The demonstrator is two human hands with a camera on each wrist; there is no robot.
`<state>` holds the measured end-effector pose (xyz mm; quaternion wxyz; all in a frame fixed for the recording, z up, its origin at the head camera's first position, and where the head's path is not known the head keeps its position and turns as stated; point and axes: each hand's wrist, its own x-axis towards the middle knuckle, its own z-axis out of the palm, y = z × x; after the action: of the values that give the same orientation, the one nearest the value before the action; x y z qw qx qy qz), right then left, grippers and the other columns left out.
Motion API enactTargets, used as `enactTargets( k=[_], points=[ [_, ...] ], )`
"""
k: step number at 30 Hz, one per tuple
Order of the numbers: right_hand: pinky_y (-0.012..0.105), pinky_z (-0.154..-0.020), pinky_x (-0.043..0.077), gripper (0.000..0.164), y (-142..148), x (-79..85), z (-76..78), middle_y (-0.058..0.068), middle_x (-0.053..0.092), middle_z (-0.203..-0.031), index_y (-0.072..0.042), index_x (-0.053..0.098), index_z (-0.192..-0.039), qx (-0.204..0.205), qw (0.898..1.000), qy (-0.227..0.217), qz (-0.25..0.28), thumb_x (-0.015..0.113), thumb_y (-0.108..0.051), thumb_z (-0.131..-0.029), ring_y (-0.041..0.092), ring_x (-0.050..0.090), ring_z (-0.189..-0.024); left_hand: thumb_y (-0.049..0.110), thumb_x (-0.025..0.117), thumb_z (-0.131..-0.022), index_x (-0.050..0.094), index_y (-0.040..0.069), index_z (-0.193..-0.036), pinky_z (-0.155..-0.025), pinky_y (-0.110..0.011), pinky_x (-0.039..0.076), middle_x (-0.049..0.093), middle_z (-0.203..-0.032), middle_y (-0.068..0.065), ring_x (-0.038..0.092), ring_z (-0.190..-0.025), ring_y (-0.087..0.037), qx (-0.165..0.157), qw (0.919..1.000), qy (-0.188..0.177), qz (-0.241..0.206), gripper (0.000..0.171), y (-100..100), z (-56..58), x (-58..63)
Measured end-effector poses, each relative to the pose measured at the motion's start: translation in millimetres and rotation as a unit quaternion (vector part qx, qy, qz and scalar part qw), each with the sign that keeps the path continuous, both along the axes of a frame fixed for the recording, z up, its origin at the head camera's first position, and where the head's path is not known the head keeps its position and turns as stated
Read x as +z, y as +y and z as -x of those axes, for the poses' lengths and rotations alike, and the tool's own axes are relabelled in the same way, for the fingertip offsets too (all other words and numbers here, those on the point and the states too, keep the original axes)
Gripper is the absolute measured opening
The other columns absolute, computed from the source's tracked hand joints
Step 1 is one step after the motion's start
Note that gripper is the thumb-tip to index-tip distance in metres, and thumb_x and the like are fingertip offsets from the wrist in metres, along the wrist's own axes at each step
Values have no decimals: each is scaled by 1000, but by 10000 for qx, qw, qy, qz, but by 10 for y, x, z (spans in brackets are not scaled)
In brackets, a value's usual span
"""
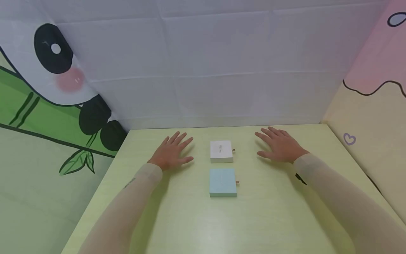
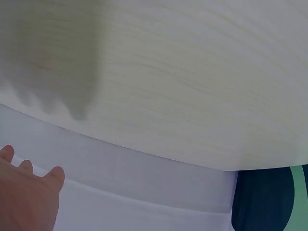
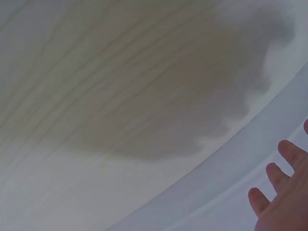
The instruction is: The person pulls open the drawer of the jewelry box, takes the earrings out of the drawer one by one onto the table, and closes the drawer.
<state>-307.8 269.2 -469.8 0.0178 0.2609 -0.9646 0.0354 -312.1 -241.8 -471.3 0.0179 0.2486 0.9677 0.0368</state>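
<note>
Two small flat boxes lie one behind the other in the middle of the table. The rear one is a white box point(image 1: 221, 151) with small print on its lid and a short dark tab at its right side. In front of it sits a light blue box point(image 1: 222, 181) with a pinkish tab on the right. My left hand point(image 1: 172, 151) is spread, palm down, to the left of the white box, holding nothing. On the other side, my right hand point(image 1: 279, 144) is likewise spread with no object in it. Both wrist views show fingers extended above a shadowed tabletop.
The pale wood-grain table point(image 1: 190, 225) ends at a white cloth backdrop point(image 1: 206, 70). A cloth with a cartoon panda print point(image 1: 63, 81) hangs at the left, and a pink and cream printed cloth point(image 1: 374, 113) at the right.
</note>
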Motion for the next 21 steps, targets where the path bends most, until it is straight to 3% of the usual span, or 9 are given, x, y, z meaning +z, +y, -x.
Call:
enactTargets(
  k=[21],
  points=[
    [75,-144,34,88,-240,-52,-413,22,41,-192,-20,39,-186,-213,9998,-36,14,67,-63,-115,53,36,-179,74,59,-113,30,31,-190,-150,-73,21,27,-199,-9,18,-188,-42,-456,9990,-3,-7,94,-19,-176,46]
  ],
)
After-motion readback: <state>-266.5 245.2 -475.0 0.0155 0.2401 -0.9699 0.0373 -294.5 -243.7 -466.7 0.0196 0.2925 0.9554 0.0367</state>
